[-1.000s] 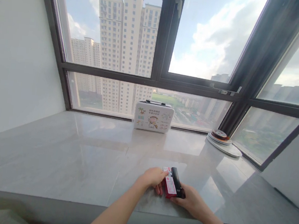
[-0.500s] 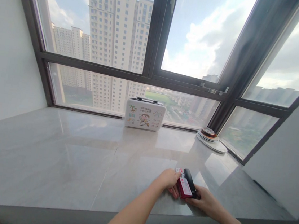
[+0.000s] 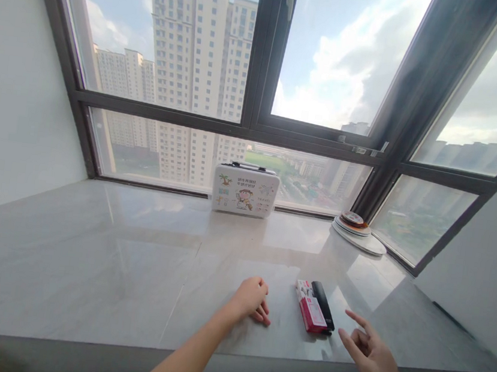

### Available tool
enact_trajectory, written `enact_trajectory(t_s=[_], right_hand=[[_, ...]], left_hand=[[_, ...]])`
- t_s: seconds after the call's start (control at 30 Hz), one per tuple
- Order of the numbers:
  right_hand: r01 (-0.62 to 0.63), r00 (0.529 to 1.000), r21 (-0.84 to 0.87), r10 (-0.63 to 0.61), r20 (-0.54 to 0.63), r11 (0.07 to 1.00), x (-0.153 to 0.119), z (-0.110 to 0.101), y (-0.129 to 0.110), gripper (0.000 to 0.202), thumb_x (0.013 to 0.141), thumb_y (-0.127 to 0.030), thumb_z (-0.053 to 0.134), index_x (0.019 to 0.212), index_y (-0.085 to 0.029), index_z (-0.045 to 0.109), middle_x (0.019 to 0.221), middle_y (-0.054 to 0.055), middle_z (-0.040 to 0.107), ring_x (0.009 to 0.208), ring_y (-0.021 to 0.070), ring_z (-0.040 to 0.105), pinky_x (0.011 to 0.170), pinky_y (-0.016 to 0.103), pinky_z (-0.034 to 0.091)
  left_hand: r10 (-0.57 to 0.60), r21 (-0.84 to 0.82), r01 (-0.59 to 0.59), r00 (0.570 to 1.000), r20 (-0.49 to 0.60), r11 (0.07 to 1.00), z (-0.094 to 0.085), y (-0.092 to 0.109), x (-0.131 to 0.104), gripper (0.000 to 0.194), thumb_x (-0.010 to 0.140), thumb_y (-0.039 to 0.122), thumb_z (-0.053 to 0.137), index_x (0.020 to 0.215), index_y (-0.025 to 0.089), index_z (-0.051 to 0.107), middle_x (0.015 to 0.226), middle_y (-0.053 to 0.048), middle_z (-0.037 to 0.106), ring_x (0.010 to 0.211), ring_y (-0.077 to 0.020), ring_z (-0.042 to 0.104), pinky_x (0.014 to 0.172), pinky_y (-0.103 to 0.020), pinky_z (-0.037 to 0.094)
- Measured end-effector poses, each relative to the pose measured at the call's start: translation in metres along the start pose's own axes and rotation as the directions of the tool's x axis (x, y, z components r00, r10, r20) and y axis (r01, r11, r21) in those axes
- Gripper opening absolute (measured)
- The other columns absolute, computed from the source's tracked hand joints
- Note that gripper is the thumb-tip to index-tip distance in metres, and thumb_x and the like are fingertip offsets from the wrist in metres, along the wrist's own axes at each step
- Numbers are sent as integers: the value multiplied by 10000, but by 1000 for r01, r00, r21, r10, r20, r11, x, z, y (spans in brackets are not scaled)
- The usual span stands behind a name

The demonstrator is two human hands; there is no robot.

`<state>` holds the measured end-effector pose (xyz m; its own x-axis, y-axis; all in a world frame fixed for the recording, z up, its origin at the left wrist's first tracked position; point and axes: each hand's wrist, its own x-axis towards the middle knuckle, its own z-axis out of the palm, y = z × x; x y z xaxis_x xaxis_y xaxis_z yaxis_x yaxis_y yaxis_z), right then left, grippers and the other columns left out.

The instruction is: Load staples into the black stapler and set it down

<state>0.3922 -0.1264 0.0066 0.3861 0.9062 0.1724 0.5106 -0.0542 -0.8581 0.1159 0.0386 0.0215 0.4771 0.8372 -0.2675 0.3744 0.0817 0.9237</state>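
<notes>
A small red-and-white cardboard box (image 3: pixel 312 311) lies on the stone sill. Pressed along its right side is a long black object (image 3: pixel 323 307), which looks like a stapler. My left hand (image 3: pixel 253 301) is to the left of the box, apart from it, fingers loosely bent and empty. On the other side, my right hand (image 3: pixel 367 348) hovers just right of the black object without touching it. Its thumb and index finger are spread, the other fingers curl in, and it holds nothing.
A white case (image 3: pixel 245 191) with cartoon prints and a black handle stands against the window. In the right corner is a stack of round plates or lids (image 3: pixel 362 241). The pale sill (image 3: pixel 97 270) ends at a front edge near me, with walls at both sides.
Both hands have let go of the box and the black object. My left hand has moved left and my right hand right, while the two things stay together on the sill.
</notes>
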Motion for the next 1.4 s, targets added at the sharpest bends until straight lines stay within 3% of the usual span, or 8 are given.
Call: enact_trajectory(t_s=[0.07,0.17,0.27,0.37,0.47,0.6,0.73,1.4], right_hand=[[31,998,-16,-30,61,999,-21,29,-24,679,891,-648,566,1398,-195,557,613,-48,529,547,164,518,525,275,416],[169,940,0,-161,301,986,-35,90,-69,575,959,-554,508,1450,-254,534,1019,46,717,939,209,678,822,302,544],[325,870,-148,-235,433,934,-24,144,-99,691,930,-499,549,1565,-280,389,1549,61,493,1458,245,398,1217,403,299],[322,892,-440,-113,437,838,-6,178,-109,715,944,-550,495,1591,-290,336,1677,12,267,1567,264,142,1272,480,105],[288,933,-593,-81,351,752,1,197,-109,661,995,-577,362,1601,-320,303,1693,-15,190,1574,270,102,1259,522,68],[298,945,-645,-121,305,703,-3,207,-109,641,1016,-585,282,1604,-331,288,1692,-19,185,1572,270,112,1250,527,69],[302,946,-653,-131,298,695,-4,208,-109,643,1018,-595,257,1606,-335,281,1693,-32,178,1574,256,106,1252,509,79],[291,949,-650,-126,290,702,-6,208,-113,592,1035,-522,251,1596,-343,311,1683,-48,219,1567,244,141,1252,483,78]], left_hand=[[17,-25,-19,995,-99,999,-31,-22,-12,386,984,538,473,1082,172,544,826,-81,731,633,-188,742,598,-272,586],[78,-35,-89,967,-241,995,-76,-50,-31,332,994,499,401,1125,207,487,1039,-98,709,783,-168,757,687,-255,588],[165,13,-171,926,-339,985,-110,-69,-53,302,999,410,315,1166,217,474,1211,-119,658,1013,-184,720,798,-296,594],[270,117,-244,884,-382,963,-123,-81,-76,338,969,387,386,1218,209,529,1298,-131,630,1210,-234,622,1017,-421,525],[419,368,-295,847,-327,882,-114,-86,-89,452,936,392,511,1358,235,555,1488,-102,529,1440,-265,405,1254,-498,209],[474,796,-121,852,-223,593,-95,-86,-88,551,1013,416,392,1551,297,389,1657,-33,302,1550,-263,184,1267,-573,49],[446,878,-15,865,-229,479,-91,-86,-85,568,1040,448,308,1595,326,291,1677,5,234,1557,-243,161,1264,-564,126],[432,857,-20,870,-239,514,-92,-82,-89,562,1033,440,308,1579,314,344,1669,-4,264,1551,-268,180,1260,-563,119]])
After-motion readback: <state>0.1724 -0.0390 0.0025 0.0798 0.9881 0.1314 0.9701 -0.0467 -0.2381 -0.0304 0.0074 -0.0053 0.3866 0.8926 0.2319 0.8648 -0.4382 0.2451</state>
